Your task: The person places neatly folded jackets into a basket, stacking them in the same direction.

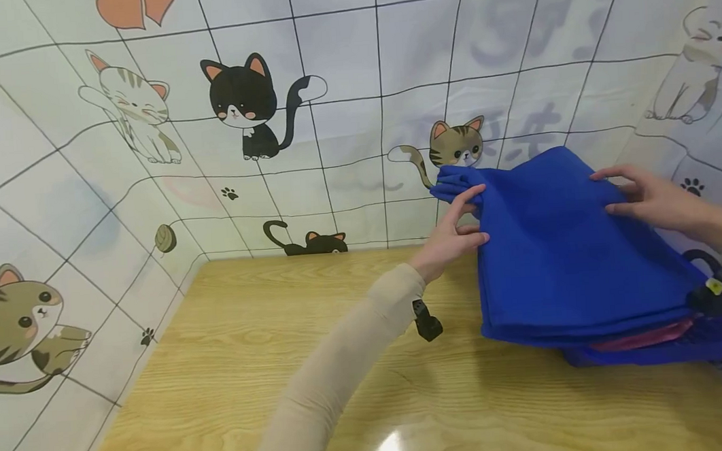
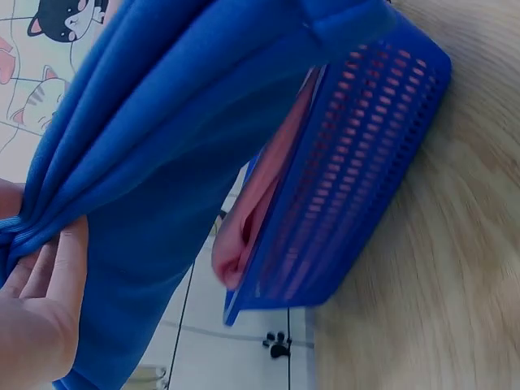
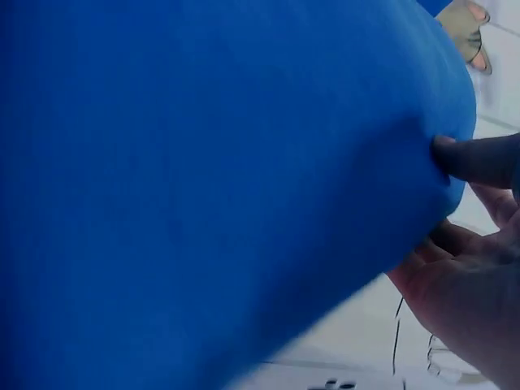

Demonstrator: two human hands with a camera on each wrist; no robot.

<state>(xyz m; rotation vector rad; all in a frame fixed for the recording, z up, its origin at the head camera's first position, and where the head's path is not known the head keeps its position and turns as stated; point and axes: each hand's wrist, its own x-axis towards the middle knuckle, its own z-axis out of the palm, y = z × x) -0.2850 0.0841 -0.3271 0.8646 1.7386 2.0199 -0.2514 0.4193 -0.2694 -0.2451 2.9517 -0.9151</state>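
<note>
A folded piece of blue cloth (image 1: 559, 256) hangs in several layers between both hands, raised over the right part of the table. At its upper left, where the fabric bunches into tight folds, my left hand (image 1: 450, 240) pinches the edge between thumb and fingers. My right hand (image 1: 656, 200) holds the opposite edge; in the right wrist view the thumb (image 3: 475, 158) presses on the near face and the other fingers go behind. Below the cloth, a blue plastic basket (image 2: 357, 162) with slotted walls holds a pink cloth (image 2: 256, 211), partly covered in the head view.
The wood-grain table (image 1: 269, 353) stretches left and forward of the hands. A white cat-print sheet (image 1: 350, 131) with black grid lines hangs behind and at both sides. A small black device (image 1: 427, 321) sits at the left wrist.
</note>
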